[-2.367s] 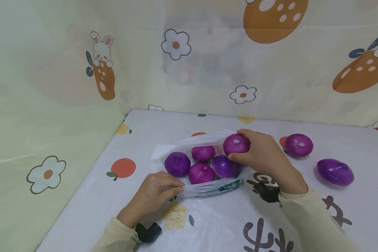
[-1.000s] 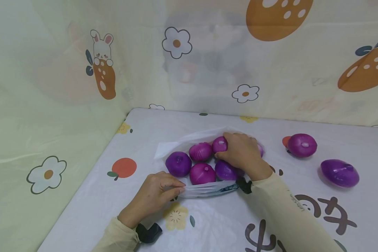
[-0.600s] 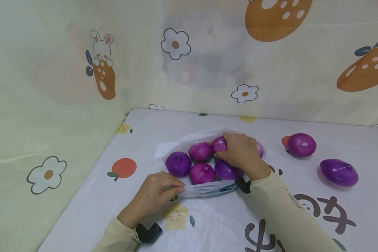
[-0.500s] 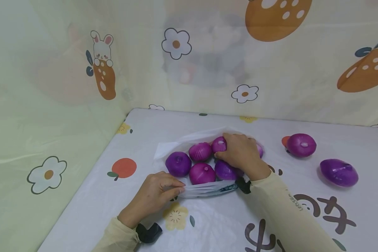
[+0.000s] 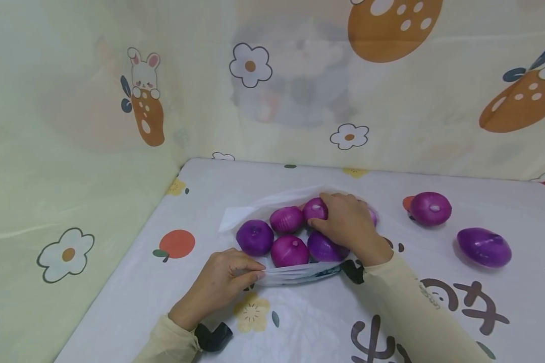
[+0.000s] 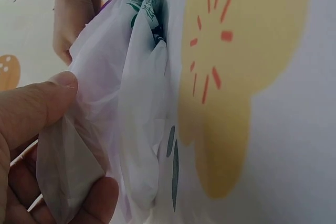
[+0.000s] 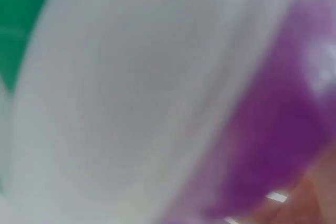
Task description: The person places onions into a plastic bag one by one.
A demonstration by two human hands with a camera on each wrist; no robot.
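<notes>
A white plastic bag (image 5: 283,277) with green print lies on the table, its mouth spread around several purple onions, such as a dark one (image 5: 255,237) and a magenta one (image 5: 289,251). My left hand (image 5: 222,277) pinches the bag's near rim; in the left wrist view the thumb (image 6: 42,103) and fingers hold the thin film (image 6: 79,166). Inside the bag's right part, my right hand (image 5: 347,219) grips a magenta onion (image 5: 315,208), partly covered by the fingers. Another onion (image 5: 372,216) shows behind that hand. The right wrist view is blurred, with white film (image 7: 131,93) and purple skin (image 7: 278,129).
Two more onions lie outside the bag on the right, a round magenta one (image 5: 430,208) and a longer dark purple one (image 5: 484,247). A printed cloth covers the table (image 5: 131,302). Patterned curtains (image 5: 295,101) stand behind and at the left.
From above the bag's right side, my right hand has moved left and down into the bag with the onion. Over the last second it has stayed there. The left hand has kept its place.
</notes>
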